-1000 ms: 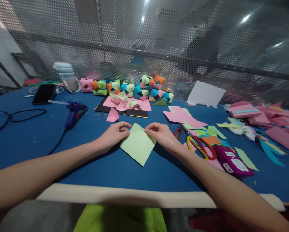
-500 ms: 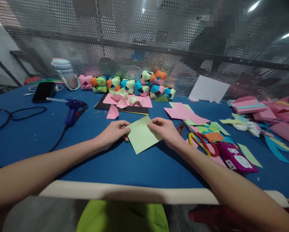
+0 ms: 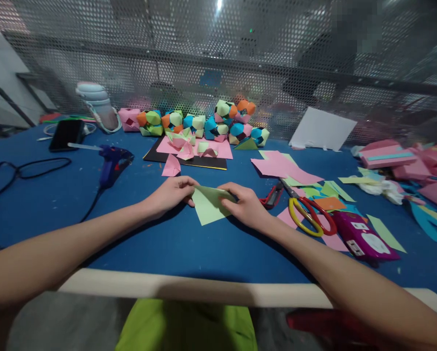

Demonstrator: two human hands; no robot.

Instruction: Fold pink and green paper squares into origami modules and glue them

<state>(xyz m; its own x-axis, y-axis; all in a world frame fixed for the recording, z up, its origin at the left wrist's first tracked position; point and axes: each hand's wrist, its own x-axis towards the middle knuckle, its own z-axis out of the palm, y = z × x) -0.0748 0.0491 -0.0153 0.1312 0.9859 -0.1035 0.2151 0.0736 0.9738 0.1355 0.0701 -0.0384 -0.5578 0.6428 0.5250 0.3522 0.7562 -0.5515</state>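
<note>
A light green sheet of paper is held between my hands just above the blue table, its far part bent over toward me. My left hand pinches its left corner between thumb and fingers. On the opposite side my right hand grips the right edge, thumb on top and fingers behind. A folded pink paper piece lies beyond my left hand. Past it, several folded pink and green pieces rest on a pink sheet over a black board.
Several colourful paper balls line the mesh partition. At left are a glue gun, a phone and a bottle. Scissors, a red-handled cutter, a purple packet and paper scraps lie at right.
The green sheet, nearly flat before, now has its far edge bent toward me. My right hand has moved slightly nearer and left relative to the sheet. The camera view has shifted a little.
</note>
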